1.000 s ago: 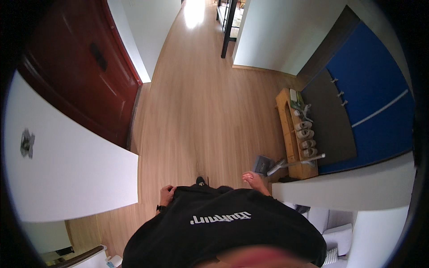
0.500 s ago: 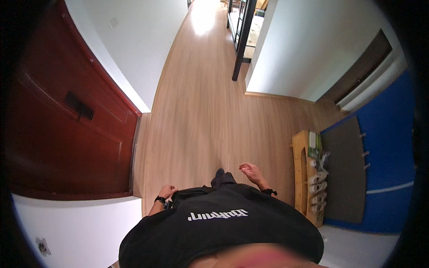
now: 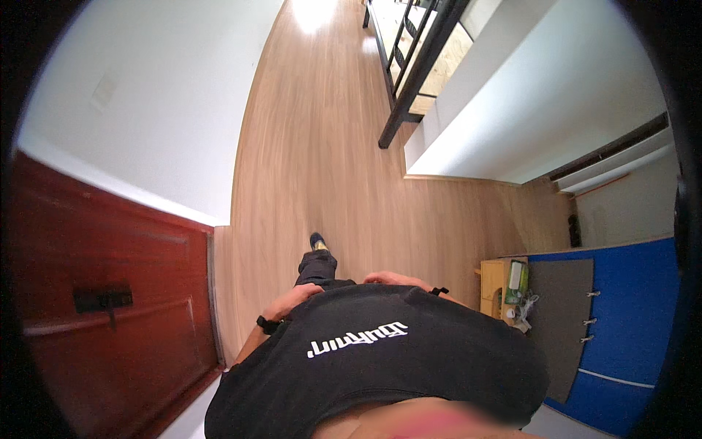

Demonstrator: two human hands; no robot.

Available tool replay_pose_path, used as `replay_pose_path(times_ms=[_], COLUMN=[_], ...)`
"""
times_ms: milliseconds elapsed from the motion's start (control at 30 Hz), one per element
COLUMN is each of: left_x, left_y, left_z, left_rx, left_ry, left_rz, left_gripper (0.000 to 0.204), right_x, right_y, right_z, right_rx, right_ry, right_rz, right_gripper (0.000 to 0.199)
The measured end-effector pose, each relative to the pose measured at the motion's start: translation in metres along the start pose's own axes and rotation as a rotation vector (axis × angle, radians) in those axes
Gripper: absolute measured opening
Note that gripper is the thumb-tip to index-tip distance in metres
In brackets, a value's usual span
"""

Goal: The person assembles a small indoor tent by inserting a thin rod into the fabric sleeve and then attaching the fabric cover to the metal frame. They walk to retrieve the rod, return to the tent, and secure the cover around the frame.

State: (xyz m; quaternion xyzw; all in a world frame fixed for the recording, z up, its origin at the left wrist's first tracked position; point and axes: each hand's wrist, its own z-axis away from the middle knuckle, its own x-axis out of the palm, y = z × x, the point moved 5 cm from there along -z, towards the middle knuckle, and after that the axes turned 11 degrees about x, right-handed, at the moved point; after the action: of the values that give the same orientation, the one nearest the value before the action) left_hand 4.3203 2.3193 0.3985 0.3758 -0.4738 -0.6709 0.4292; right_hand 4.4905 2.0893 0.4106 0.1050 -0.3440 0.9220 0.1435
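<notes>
My left hand (image 3: 295,297) is at my waist, its fingers pointing inward beside the hem of my black shirt (image 3: 431,344). It looks loosely open, and I see nothing held. My right hand (image 3: 389,279) is in front of my body with fingers reaching leftward. Part of it is hidden behind the shirt; it too looks open and holds nothing visible. A dark band circles each wrist. Below the left hand, one leg in dark trousers (image 3: 316,268) steps forward in a dark shoe (image 3: 316,241) on the wood-look floor (image 3: 322,161).
A red-brown door (image 3: 146,256) with a dark handle stands at left, beside a white wall (image 3: 153,110). Ahead right is a black-framed bunk bed (image 3: 409,88) by a wall corner. At right, a wooden rack (image 3: 492,285) carries a green box (image 3: 516,278) next to a blue-and-grey panel (image 3: 629,314).
I have moved forward: the door and rack slide nearer and lower, and the bed looms larger. My right hand has drawn in toward my body; my left has come inward. One foot now shows further ahead.
</notes>
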Motion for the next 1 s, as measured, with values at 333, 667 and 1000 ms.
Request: replay_pose_path(times_ms=[333,667,1000], left_x=[-0.330,-0.662,-0.967], left_y=[0.029,0.090,0.180], left_z=[-0.166,-0.398,-0.640], left_rx=[-0.219,-0.075,0.165], left_ry=[-0.528,-0.313,-0.353], left_rz=[0.038,-0.107,-0.053], left_gripper=[0.060,0.058,0.033], right_x=[-0.193,-0.471,-0.727], right_y=[-0.287,-0.575,-0.840], right_z=[-0.143,-0.272,-0.333], right_rx=[0.102,-0.162,0.016], right_ry=[-0.169,-0.247,-0.100], right_rz=[0.626,0.553,0.601], right_gripper=[0.032,0.037,0.028])
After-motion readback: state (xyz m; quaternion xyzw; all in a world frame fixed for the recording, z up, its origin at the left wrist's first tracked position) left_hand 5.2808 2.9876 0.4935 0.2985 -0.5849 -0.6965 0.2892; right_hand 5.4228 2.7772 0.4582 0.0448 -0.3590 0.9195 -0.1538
